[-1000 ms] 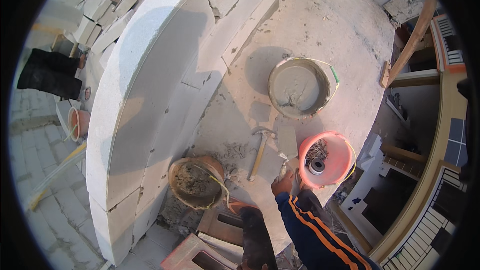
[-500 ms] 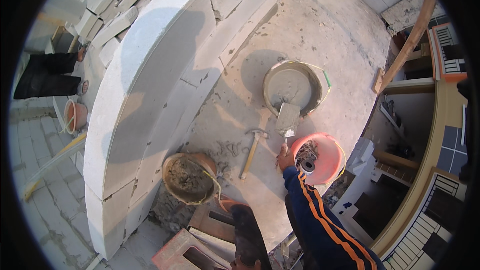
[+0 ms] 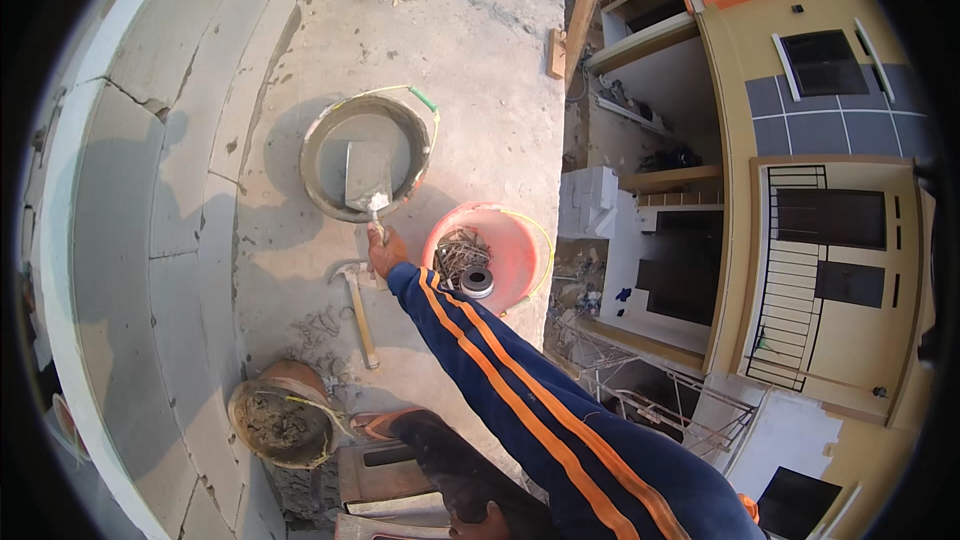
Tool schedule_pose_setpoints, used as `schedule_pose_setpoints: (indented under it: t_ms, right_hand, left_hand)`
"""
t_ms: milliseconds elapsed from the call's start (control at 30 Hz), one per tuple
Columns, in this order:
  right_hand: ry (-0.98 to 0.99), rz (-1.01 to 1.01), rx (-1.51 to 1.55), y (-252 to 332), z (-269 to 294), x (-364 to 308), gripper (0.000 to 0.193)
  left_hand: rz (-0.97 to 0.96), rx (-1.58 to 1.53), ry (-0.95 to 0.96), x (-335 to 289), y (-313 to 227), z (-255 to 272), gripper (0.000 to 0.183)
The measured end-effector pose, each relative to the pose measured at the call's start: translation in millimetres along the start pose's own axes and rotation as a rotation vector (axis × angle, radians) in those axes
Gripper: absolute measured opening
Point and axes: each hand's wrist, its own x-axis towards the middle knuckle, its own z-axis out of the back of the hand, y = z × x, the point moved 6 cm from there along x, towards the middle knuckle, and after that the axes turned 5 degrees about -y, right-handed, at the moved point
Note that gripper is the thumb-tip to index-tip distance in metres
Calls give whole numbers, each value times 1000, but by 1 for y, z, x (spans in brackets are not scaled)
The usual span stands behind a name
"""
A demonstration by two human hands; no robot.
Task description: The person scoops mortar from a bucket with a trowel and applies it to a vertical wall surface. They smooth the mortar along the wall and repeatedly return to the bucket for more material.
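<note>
My right hand is closed round the handle of a trowel with a broad rectangular blade. That blade lies over the wet grey mix inside a round bucket, its handle end crossing the near rim. Close by on the right is a pink bucket holding nails and a dark-centred roll. A hammer with a wooden handle lies on the slab just below my right hand. At the lower edge, my left hand rests on my dark trouser leg, thumb apart from the fingers, partly cut off.
A curved block wall runs along the left. Near its foot stands a brown bucket of thick mortar. Hollow blocks lie beside my sandalled foot. Right of the slab edge are a wooden post and houses below.
My view has swung right, so everything sits further left. The trowel blade has moved from the bucket's near rim to over the grey mix, my right hand following.
</note>
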Motion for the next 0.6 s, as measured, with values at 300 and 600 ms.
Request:
schedule_pose_setpoints:
  t_ms: [300,600]
  right_hand:
    - [171,62,-442,-14,83,-127,43]
    - [-84,183,-672,15,3,-29,46]
  left_hand:
    - [-147,-42,13,-10,-20,20,87]
    - [-60,-90,-23,26,27,-17,80]
